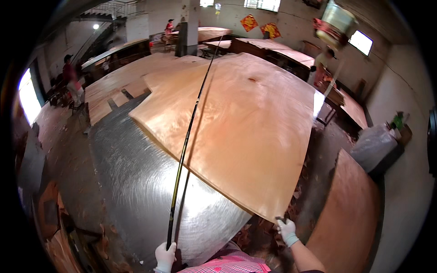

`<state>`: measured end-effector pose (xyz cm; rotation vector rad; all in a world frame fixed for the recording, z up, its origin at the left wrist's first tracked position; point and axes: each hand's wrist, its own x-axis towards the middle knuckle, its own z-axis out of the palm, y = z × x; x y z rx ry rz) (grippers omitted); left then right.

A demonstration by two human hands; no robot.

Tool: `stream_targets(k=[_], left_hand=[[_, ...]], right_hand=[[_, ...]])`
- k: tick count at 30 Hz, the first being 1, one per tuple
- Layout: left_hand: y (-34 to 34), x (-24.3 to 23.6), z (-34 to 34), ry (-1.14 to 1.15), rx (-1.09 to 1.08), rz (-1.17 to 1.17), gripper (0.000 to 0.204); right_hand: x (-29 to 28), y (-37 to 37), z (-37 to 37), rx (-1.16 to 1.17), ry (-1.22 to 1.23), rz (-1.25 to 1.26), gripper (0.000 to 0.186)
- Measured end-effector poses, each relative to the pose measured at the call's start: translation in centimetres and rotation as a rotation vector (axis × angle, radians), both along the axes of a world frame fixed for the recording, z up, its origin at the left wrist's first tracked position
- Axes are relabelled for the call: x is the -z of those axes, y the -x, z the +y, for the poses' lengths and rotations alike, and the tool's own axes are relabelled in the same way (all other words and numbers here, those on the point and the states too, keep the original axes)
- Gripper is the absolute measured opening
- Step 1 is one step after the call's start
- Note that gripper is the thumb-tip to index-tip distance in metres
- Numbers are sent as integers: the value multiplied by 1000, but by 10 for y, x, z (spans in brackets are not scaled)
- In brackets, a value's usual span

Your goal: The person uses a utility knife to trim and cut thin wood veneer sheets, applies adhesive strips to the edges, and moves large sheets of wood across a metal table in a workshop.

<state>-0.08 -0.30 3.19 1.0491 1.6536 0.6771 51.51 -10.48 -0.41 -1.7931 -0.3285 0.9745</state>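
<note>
My left hand [165, 255], in a white glove, is closed round the near end of a long thin dark pole [186, 141]. The pole slants away across a large sheet of pale wood veneer [246, 136] and casts a shadow on it. My right hand [287, 232], also gloved, is closed at the sheet's near right corner and seems to pinch it. Something dark shows at its fingertips, too small to name. Under the veneer, a shiny scratched metal-topped table [136, 182] shows on the near left side.
More wood sheets [168, 63] lie beyond. A curved wood panel [348, 214] stands on the right, near a plastic-wrapped bundle [375, 145]. People work at the far left [73, 79] and far right [322, 66]. A pillar [187, 27] rises behind; wood scraps [59, 245] lie low on the left.
</note>
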Motion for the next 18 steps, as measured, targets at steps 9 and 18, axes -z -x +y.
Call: stream_targets(k=[9, 18], left_hand=[[33, 2, -42, 196, 128, -237, 44], [142, 26, -135, 216, 297, 27, 51]], right_hand=[[-4, -42, -255, 839, 49, -282, 19], [63, 82, -447, 878, 178, -303, 15]])
